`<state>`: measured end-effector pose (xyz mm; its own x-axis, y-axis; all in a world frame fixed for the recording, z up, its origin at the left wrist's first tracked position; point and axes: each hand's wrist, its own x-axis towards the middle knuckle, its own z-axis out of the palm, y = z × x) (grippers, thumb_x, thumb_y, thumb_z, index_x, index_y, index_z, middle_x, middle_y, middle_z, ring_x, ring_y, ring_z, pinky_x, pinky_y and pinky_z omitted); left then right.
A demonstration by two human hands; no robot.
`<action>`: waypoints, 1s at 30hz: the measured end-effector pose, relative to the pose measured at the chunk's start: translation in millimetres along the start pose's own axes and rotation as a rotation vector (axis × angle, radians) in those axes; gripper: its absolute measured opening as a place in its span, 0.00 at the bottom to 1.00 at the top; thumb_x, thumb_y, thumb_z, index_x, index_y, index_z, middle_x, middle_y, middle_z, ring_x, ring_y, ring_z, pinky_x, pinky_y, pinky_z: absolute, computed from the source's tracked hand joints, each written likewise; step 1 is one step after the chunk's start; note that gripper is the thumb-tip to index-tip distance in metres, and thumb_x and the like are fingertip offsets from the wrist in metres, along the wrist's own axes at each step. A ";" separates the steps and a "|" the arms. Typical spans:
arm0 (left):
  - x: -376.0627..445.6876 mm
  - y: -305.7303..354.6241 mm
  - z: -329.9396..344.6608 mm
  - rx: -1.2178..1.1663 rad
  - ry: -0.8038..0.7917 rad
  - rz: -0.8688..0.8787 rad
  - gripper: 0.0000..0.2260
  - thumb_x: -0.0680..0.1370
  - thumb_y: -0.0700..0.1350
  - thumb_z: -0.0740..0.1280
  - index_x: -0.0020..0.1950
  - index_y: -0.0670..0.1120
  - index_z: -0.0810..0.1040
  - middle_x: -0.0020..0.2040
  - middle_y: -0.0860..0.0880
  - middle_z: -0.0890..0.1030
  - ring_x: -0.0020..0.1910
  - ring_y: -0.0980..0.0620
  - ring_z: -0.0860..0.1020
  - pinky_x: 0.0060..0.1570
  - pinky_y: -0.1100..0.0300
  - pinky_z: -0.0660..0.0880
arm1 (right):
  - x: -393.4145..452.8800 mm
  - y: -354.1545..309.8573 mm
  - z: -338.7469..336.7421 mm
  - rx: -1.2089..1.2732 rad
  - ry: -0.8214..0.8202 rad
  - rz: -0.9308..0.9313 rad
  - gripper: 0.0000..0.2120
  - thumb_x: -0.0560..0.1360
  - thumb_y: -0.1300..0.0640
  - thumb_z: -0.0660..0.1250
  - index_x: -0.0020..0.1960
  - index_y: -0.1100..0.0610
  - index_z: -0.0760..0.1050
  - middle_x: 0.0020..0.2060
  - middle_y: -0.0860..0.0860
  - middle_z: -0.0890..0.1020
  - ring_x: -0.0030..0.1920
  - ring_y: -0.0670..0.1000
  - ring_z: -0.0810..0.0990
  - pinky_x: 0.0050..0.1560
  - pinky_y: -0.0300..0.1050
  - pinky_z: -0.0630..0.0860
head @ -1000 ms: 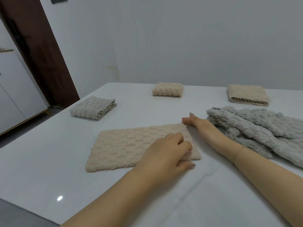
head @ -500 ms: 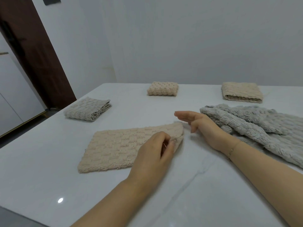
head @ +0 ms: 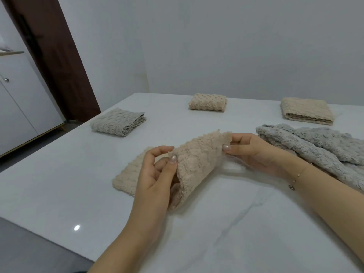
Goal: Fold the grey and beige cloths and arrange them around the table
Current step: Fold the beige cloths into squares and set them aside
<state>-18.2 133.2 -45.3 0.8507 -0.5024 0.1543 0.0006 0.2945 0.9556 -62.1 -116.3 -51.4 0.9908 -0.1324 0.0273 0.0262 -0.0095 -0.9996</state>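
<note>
A beige cloth lies in the middle of the white table, its right end lifted and curled over to the left. My left hand pinches the near corner of that raised end. My right hand pinches the far corner. The cloth's left part still rests flat on the table. A folded grey cloth sits at the far left. Two folded beige cloths sit along the far side. An unfolded grey cloth lies heaped at the right, just beyond my right wrist.
A white wall runs behind the table. A dark brown door frame and a white cabinet stand to the left. The table's near left corner drops off to the floor.
Both hands took hold of the beige cloth's right corners and lifted that end off the table, carrying it up and leftward. One second ago the cloth lay flat under my hands.
</note>
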 end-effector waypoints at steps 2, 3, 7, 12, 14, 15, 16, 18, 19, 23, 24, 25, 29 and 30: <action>-0.7 6.4 -10.8 0.044 0.024 0.071 0.08 0.79 0.43 0.62 0.54 0.53 0.76 0.43 0.44 0.82 0.43 0.48 0.80 0.44 0.56 0.78 | 5.9 -8.0 13.8 -0.011 0.013 -0.043 0.37 0.61 0.49 0.79 0.59 0.73 0.73 0.57 0.63 0.80 0.58 0.56 0.79 0.61 0.41 0.74; 0.0 10.3 -17.5 0.091 0.036 0.116 0.08 0.79 0.41 0.62 0.54 0.51 0.77 0.42 0.46 0.82 0.42 0.50 0.80 0.42 0.59 0.78 | 9.8 -12.5 20.9 -0.009 0.019 -0.056 0.30 0.63 0.50 0.78 0.56 0.69 0.76 0.53 0.60 0.82 0.56 0.54 0.80 0.59 0.40 0.75; 6.0 22.4 -49.3 0.231 0.094 0.173 0.04 0.77 0.37 0.64 0.46 0.41 0.79 0.34 0.50 0.79 0.35 0.54 0.77 0.37 0.66 0.76 | 31.0 -28.9 49.3 -0.035 0.058 -0.080 0.07 0.67 0.56 0.72 0.43 0.56 0.78 0.37 0.47 0.83 0.41 0.44 0.81 0.46 0.34 0.75; 17.2 26.1 -75.4 0.293 0.170 0.103 0.11 0.70 0.48 0.72 0.40 0.39 0.78 0.31 0.50 0.79 0.31 0.56 0.77 0.34 0.68 0.74 | 65.7 -33.6 82.5 -0.183 0.047 0.004 0.09 0.69 0.52 0.73 0.45 0.56 0.79 0.38 0.47 0.81 0.39 0.44 0.78 0.42 0.34 0.73; 24.5 22.6 -86.5 0.366 0.194 0.061 0.10 0.69 0.48 0.74 0.38 0.42 0.79 0.30 0.51 0.79 0.31 0.55 0.76 0.35 0.67 0.74 | 76.6 -28.6 91.9 -0.235 0.069 0.044 0.09 0.70 0.52 0.73 0.45 0.56 0.79 0.39 0.49 0.81 0.39 0.45 0.78 0.42 0.35 0.72; 28.2 20.2 -92.7 0.405 0.207 0.051 0.09 0.69 0.48 0.75 0.37 0.43 0.79 0.30 0.51 0.79 0.31 0.55 0.76 0.35 0.66 0.73 | 80.9 -25.6 95.4 -0.255 0.078 0.058 0.09 0.70 0.51 0.74 0.45 0.55 0.79 0.38 0.50 0.81 0.39 0.46 0.78 0.41 0.35 0.73; 31.2 18.1 -98.6 0.440 0.222 0.046 0.09 0.69 0.48 0.75 0.36 0.45 0.79 0.30 0.52 0.79 0.31 0.55 0.75 0.34 0.67 0.72 | 84.5 -23.1 98.7 -0.279 0.088 0.071 0.09 0.69 0.51 0.74 0.44 0.55 0.79 0.37 0.50 0.82 0.38 0.46 0.79 0.40 0.35 0.74; 34.5 14.2 -107.1 0.497 0.244 0.046 0.08 0.70 0.48 0.74 0.36 0.46 0.79 0.30 0.52 0.79 0.31 0.56 0.74 0.33 0.69 0.70 | 90.3 -18.5 105.0 -0.356 0.106 0.089 0.10 0.69 0.49 0.74 0.43 0.54 0.78 0.33 0.48 0.82 0.34 0.44 0.79 0.38 0.36 0.74; 34.8 11.8 -109.8 0.524 0.248 0.045 0.08 0.71 0.49 0.74 0.36 0.46 0.79 0.31 0.52 0.80 0.31 0.57 0.74 0.33 0.68 0.70 | 92.3 -16.7 107.6 -0.398 0.113 0.092 0.10 0.69 0.49 0.74 0.42 0.54 0.78 0.30 0.45 0.81 0.31 0.42 0.78 0.37 0.35 0.73; 34.5 3.0 -116.0 0.569 0.288 0.018 0.08 0.71 0.49 0.73 0.36 0.47 0.79 0.30 0.56 0.77 0.30 0.58 0.73 0.35 0.64 0.70 | 96.7 -9.0 113.2 -0.474 0.143 0.086 0.12 0.69 0.47 0.74 0.42 0.56 0.78 0.25 0.44 0.80 0.26 0.40 0.75 0.31 0.33 0.71; 35.2 1.5 -117.1 0.572 0.298 0.015 0.08 0.71 0.49 0.73 0.36 0.47 0.79 0.30 0.56 0.77 0.31 0.59 0.73 0.35 0.65 0.69 | 97.3 -7.5 113.0 -0.481 0.156 0.085 0.14 0.69 0.47 0.74 0.43 0.57 0.79 0.27 0.45 0.80 0.27 0.41 0.76 0.31 0.34 0.71; 35.4 0.6 -117.6 0.580 0.308 0.015 0.08 0.71 0.49 0.73 0.37 0.47 0.79 0.30 0.56 0.77 0.31 0.59 0.73 0.35 0.66 0.69 | 97.7 -5.9 112.9 -0.489 0.170 0.081 0.15 0.69 0.46 0.73 0.43 0.57 0.79 0.29 0.46 0.81 0.28 0.42 0.77 0.32 0.35 0.72; 32.1 -1.2 -116.5 0.653 0.348 0.026 0.07 0.72 0.48 0.73 0.37 0.47 0.80 0.34 0.52 0.80 0.32 0.62 0.75 0.34 0.73 0.70 | 99.7 -1.4 114.6 -0.564 0.202 0.051 0.15 0.69 0.45 0.73 0.43 0.58 0.79 0.29 0.48 0.80 0.27 0.42 0.75 0.34 0.37 0.71; 31.3 -1.6 -116.5 0.670 0.354 0.029 0.07 0.72 0.48 0.73 0.37 0.47 0.80 0.33 0.52 0.80 0.32 0.62 0.75 0.35 0.74 0.70 | 100.1 -0.4 115.7 -0.589 0.210 0.045 0.15 0.69 0.45 0.73 0.43 0.58 0.79 0.29 0.49 0.80 0.26 0.41 0.75 0.34 0.37 0.71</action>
<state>69.6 211.8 -71.2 0.9637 -0.1775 0.1995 -0.2472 -0.3102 0.9180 52.4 -14.8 -48.9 0.9406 -0.3366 0.0451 -0.1519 -0.5357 -0.8307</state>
